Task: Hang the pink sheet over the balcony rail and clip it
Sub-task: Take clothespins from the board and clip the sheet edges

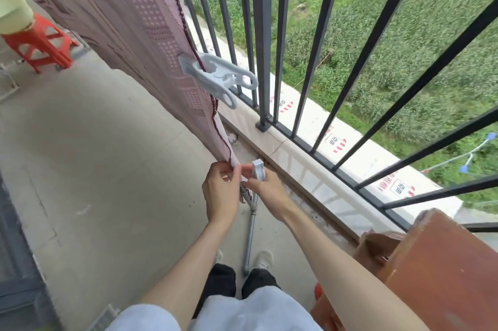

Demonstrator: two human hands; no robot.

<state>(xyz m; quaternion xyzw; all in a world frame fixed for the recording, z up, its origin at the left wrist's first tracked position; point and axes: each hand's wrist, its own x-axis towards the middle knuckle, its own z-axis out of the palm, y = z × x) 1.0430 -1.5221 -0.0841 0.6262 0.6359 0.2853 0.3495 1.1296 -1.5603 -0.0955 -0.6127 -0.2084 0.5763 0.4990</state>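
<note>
The pink sheet (129,26) hangs down the left side of the black balcony rail (262,42), its dark-stitched edge running down to my hands. A large white clip (218,76) grips that edge halfway up. My left hand (222,190) pinches the sheet's bottom corner. Right beside it, my right hand (265,186) holds a second white clip (258,170) close to that corner; whether the clip touches the cloth is unclear.
A red plastic stool (44,46) with a pale green basin (13,11) stands at the far left. A metal pipe (250,233) lies on the concrete floor by my feet. A brown wooden box (442,266) sits at my right elbow. Green fields lie beyond the rail.
</note>
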